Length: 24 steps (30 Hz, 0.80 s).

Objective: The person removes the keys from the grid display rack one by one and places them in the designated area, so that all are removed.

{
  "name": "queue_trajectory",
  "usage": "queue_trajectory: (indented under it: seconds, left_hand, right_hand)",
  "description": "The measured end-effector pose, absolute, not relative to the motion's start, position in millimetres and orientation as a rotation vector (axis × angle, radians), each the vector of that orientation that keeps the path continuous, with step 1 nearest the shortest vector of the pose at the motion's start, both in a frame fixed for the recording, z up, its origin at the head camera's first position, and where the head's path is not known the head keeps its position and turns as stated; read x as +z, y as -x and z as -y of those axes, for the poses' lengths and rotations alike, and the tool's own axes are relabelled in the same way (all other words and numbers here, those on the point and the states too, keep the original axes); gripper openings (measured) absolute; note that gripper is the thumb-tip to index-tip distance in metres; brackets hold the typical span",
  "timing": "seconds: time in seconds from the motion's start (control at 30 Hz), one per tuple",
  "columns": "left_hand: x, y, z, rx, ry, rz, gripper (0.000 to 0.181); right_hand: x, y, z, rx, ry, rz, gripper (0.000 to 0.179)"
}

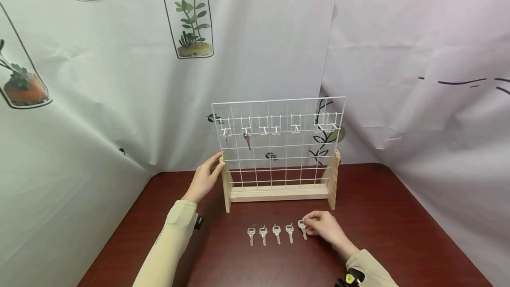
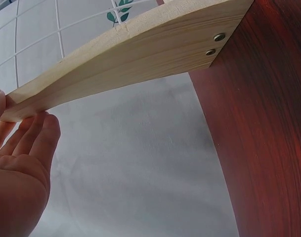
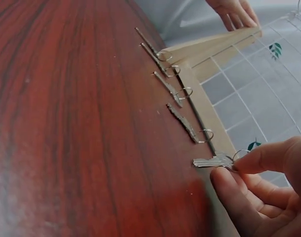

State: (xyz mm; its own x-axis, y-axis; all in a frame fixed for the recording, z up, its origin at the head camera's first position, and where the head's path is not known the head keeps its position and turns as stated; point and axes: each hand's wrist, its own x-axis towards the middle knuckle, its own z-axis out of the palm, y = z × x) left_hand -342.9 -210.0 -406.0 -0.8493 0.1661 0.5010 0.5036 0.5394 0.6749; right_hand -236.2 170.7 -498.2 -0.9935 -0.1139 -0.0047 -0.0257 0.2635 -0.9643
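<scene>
My right hand (image 1: 326, 227) pinches a silver key (image 3: 215, 161) by its head, close over the table, with thumb and forefinger at its ring end. Beside it, several more keys with small rings, such as this key (image 1: 276, 234), lie in a row on the tabletop. Behind them stands a white wire grid rack (image 1: 279, 158) on a wooden base. My left hand (image 1: 204, 180) grips the top of the rack's left wooden upright (image 2: 91, 74), thumb on one side and fingers on the other. A brownish key (image 1: 247, 140) and another key (image 1: 227, 140) hang from hooks at the grid's left.
Several white hooks, including this hook (image 1: 295, 128), line the upper grid. The dark red wooden table (image 1: 370, 207) ends at a pale printed curtain (image 1: 271, 56), which surrounds it at the back and sides.
</scene>
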Motion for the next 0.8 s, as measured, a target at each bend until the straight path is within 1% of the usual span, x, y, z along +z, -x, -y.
queue_trajectory:
  seconds: [0.2, 0.6, 0.8]
  left_hand:
    - [-405.6, 342.1, 209.6, -1.233, 0.555, 2.399, 0.046]
    - [-405.4, 342.7, 209.6, -1.196, 0.596, 2.365, 0.043]
    - [-402.8, 341.9, 211.6, -1.189, 0.595, 2.388, 0.045]
  right_hand:
    - [-500.1, 236.7, -171.0, -1.828, 0.156, -2.444, 0.019]
    - [-495.7, 236.3, -170.9, -1.649, 0.191, -2.588, 0.012]
    - [-496.0, 238.0, -170.9, -1.601, 0.213, -2.62, 0.01]
